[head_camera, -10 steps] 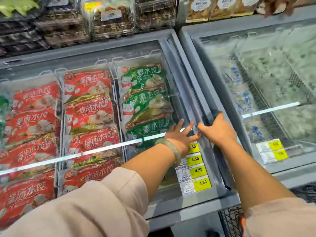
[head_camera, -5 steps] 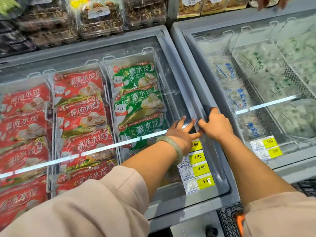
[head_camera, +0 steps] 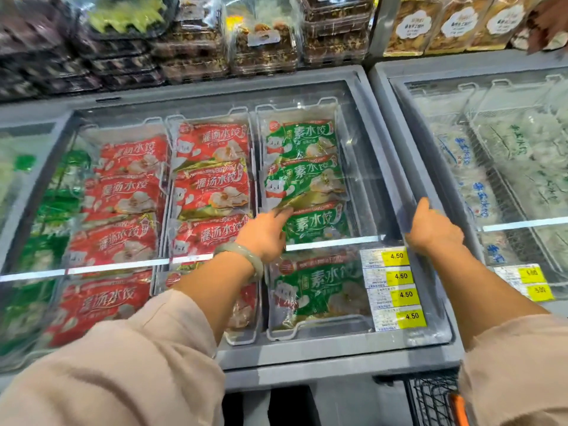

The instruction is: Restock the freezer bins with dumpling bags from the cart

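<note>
Clear freezer bins [head_camera: 319, 330] hold green dumpling bags [head_camera: 310, 179] on the right and red dumpling bags [head_camera: 215, 186] in the two rows to their left, all under a glass sliding lid [head_camera: 365, 167]. My left hand [head_camera: 264, 236], with a pale bracelet on its wrist, lies flat with fingers extended over the glass above the green bags and holds nothing. My right hand [head_camera: 430, 229] is curled around the lid's grey right edge [head_camera: 408, 179]. No dumpling bag is in either hand.
A second freezer [head_camera: 507, 167] with white bags stands to the right. Yellow price tags [head_camera: 396, 284] sit at the lid's right front. Packaged goods [head_camera: 261, 35] line the shelf behind. A black wire cart [head_camera: 433, 401] shows at bottom right. Another person's hand [head_camera: 547, 23] is at top right.
My left hand has slid left from the lid's right edge to over the green bags. My right hand stays on the edge. The camera has shifted, so more of the freezer's front shows.
</note>
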`<state>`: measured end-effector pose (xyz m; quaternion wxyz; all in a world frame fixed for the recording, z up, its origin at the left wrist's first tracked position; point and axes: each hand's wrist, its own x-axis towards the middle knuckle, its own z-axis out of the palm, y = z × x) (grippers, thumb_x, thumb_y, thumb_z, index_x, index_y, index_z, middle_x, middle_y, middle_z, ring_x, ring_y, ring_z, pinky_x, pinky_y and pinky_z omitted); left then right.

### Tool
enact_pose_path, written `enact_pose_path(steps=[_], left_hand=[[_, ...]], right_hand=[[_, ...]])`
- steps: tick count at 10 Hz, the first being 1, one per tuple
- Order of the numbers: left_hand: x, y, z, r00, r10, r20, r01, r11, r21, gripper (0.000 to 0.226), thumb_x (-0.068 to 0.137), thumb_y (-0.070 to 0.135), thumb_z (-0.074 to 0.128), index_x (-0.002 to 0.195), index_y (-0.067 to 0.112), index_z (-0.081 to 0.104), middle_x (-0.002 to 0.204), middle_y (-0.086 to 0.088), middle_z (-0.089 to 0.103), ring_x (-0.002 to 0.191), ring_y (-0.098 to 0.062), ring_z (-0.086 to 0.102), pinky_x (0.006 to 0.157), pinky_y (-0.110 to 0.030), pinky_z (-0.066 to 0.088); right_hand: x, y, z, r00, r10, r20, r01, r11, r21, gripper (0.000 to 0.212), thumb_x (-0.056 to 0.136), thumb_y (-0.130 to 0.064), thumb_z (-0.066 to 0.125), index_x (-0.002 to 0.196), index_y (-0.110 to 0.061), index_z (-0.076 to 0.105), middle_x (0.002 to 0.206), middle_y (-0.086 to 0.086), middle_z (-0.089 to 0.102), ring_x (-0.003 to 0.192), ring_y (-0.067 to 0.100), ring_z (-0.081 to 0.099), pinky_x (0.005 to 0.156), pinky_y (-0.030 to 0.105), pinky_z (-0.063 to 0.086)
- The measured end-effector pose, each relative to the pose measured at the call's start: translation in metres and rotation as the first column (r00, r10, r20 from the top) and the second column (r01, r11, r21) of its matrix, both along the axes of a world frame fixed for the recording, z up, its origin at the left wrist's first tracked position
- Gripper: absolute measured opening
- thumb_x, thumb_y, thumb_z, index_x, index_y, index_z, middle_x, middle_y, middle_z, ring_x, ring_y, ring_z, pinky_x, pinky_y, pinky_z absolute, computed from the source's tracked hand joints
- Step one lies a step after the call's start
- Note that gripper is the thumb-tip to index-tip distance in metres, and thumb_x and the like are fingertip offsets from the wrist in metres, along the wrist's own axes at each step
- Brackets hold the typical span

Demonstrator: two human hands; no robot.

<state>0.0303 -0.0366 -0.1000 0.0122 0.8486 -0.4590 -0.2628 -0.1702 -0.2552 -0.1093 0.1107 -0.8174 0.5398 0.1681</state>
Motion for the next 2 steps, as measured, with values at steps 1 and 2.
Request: enact_pose_path(steps=[1,2], left_hand=[[0.026,0.037,0.016,0.997,0.073,0.033,-0.074,0.997,0.016,0.054,0.094,0.017,0.044,0.146,0.022,0.028,0.144,-0.006,0.044,0.126,-0.027,0.049,0.101,-0.043,0.046],[0.052,0.087,0.043,0.991,0.082,0.107,-0.083,0.997,0.0,0.054,0.094,0.016,0.044,0.145,0.024,0.03,0.138,-0.006,0.052,0.118,-0.026,0.056,0.096,-0.042,0.05]], right_hand=[[0.009,0.023,0.013,0.999,0.007,0.032,-0.006,1.0,-0.02,0.062,0.085,-0.017,0.06,0.137,-0.005,0.028,0.133,0.022,0.048,0.122,0.041,0.048,0.09,0.048,0.044],[0.037,0.064,0.043,0.99,0.027,0.138,-0.028,1.0,0.008,0.046,0.087,-0.023,0.056,0.126,-0.004,0.04,0.127,0.022,0.049,0.116,0.042,0.051,0.087,0.047,0.045]])
